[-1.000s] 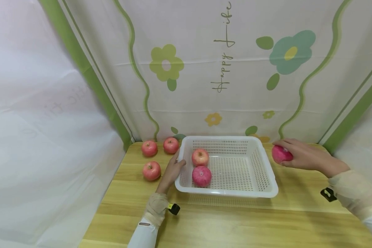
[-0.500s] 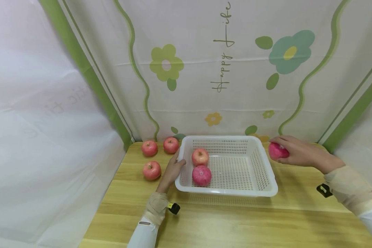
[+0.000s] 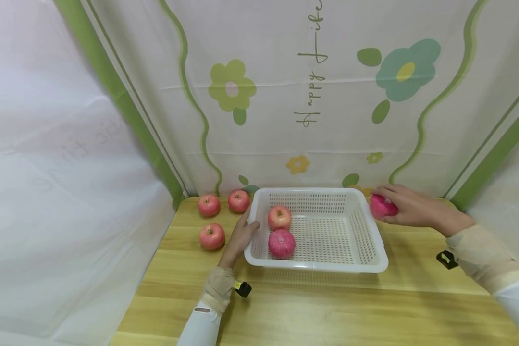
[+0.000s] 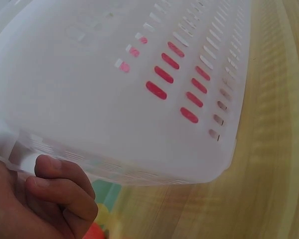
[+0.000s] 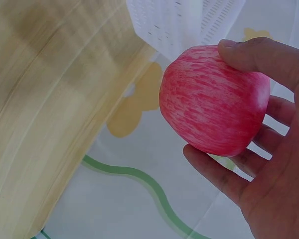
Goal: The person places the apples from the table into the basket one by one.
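Note:
A white plastic basket sits at the back of the table. My left hand grips its left rim, thumb over the edge; in the left wrist view the fingers curl under the rim of the basket. Two apples lie at the basket's left end: a paler red one behind, a deep pink one in front. My right hand holds a pink-red apple just outside the basket's right rim. Thumb and fingers wrap this streaked apple in the right wrist view.
Left of the basket, three more apples rest on the wooden table: one at the back left, another near the rim, the third nearer the front. A white patterned curtain hangs behind the table.
My right hand has moved left with the apple, closer to the basket's right rim. My left hand and the basket have stayed in place.

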A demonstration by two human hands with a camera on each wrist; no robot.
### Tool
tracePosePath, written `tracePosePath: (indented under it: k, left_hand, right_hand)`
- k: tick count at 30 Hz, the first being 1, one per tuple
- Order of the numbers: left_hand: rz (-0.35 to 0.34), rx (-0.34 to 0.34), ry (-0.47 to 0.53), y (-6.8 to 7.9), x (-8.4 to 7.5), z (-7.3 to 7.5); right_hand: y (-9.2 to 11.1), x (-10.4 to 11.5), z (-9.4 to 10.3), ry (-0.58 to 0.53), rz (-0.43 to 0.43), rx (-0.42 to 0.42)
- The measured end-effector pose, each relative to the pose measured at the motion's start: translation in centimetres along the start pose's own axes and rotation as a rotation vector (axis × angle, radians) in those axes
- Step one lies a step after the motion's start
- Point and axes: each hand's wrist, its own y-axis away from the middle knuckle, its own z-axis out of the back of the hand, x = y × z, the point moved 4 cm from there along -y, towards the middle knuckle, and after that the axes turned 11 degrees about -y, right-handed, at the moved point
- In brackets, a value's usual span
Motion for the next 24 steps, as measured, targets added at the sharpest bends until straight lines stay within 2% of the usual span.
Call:
tracePosePath:
  k: [11, 24]
  left_hand:
    - [-0.018, 0.014, 0.012, 0.1, 0.0, 0.0]
    - [-0.007, -0.009, 0.016, 0.3, -0.1, 0.0]
  right_hand:
    - [-0.9, 1.0, 0.3, -0.006, 0.027, -0.003]
    - [-2.0, 1.8, -0.1, -0.031, 0.02, 0.006]
